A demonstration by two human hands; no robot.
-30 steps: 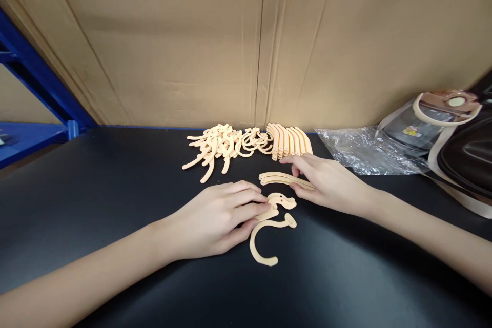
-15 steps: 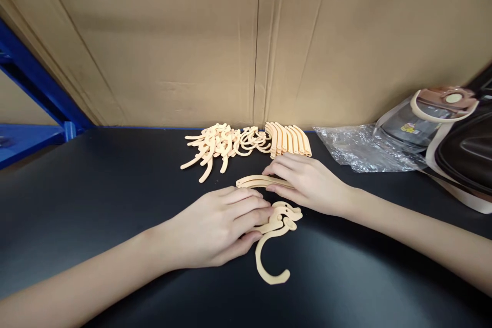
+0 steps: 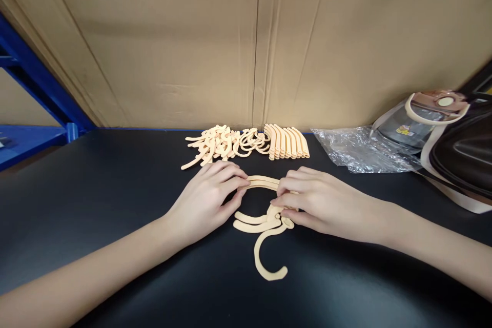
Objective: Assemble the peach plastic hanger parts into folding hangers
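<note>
In the head view, the left hand [image 3: 213, 196], just left of the frame's centre, has its fingertips closed on the left end of the curved strips [image 3: 263, 183]. The right hand [image 3: 321, 202], right of centre, has its fingers bent over the other end of the strips and over the top of the joined pieces [image 3: 257, 226]; whether it pinches either one cannot be told. The two hands are apart, with the strips reaching across the gap between them. The joined pieces lie below the middle of the frame, two arms pointing left. The hook [image 3: 267, 256] curves down from them, its tip to the lower right. Above the hands, at the middle of the frame, sit a loose pile [image 3: 219, 143], some hooks [image 3: 251, 142] and a neat row of strips [image 3: 288, 142]. All lie on the black tabletop [image 3: 115, 179]. At right are a clear bag [image 3: 349, 148], a bottle [image 3: 415, 123] and a dark bag [image 3: 465, 148].
</note>
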